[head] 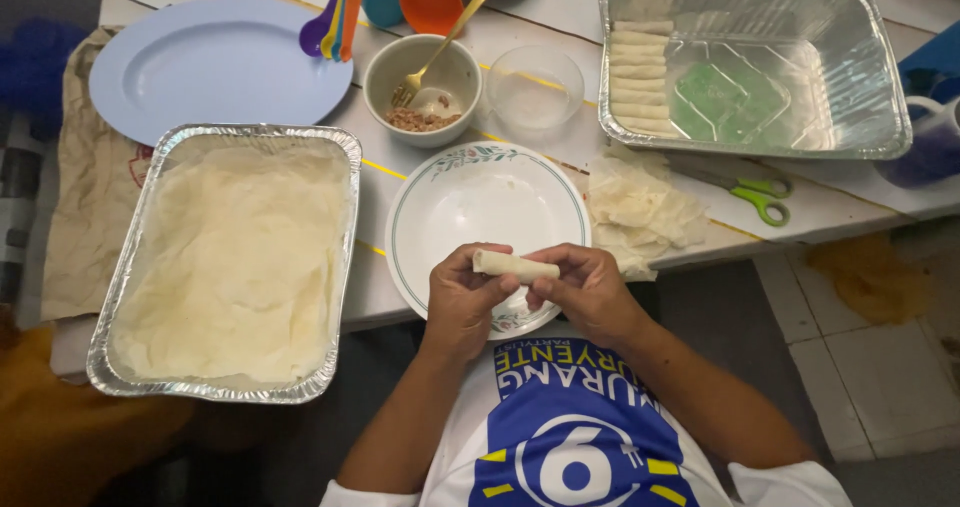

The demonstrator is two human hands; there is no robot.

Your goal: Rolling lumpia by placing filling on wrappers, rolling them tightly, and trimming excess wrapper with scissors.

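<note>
I see a thin rolled wrapper (516, 265) held level just above the near rim of the white plate (487, 202). My left hand (462, 300) pinches its left end between thumb and fingertips; my right hand (588, 289) pinches the right end the same way. Both grips are pressed onto the roll, fingers curled.

Plate: empty, green-patterned rim, at the near edge of the table (560, 152). Left of it, a foil tray (120, 297) lined with pale flat wrappers, overhanging the table edge. Right of the plate, a loose heap of wrapper scraps (640, 212), with green-handled scissors (745, 185) just beyond.

Farther back: a beige bowl (385, 82) with some brown filling and a gold fork (440, 47) leaning in it; a clear small bowl (535, 87) beside it; a second foil tray (870, 77) with a column of finished rolls (640, 77) along its left wall.

Surface: white painted planks, yellow lines crossing. A blue plate (215, 62) sits far left on a brown cloth (85, 217); coloured measuring spoons (335, 17) beside it. Floor at right: pale tiles (880, 367).
</note>
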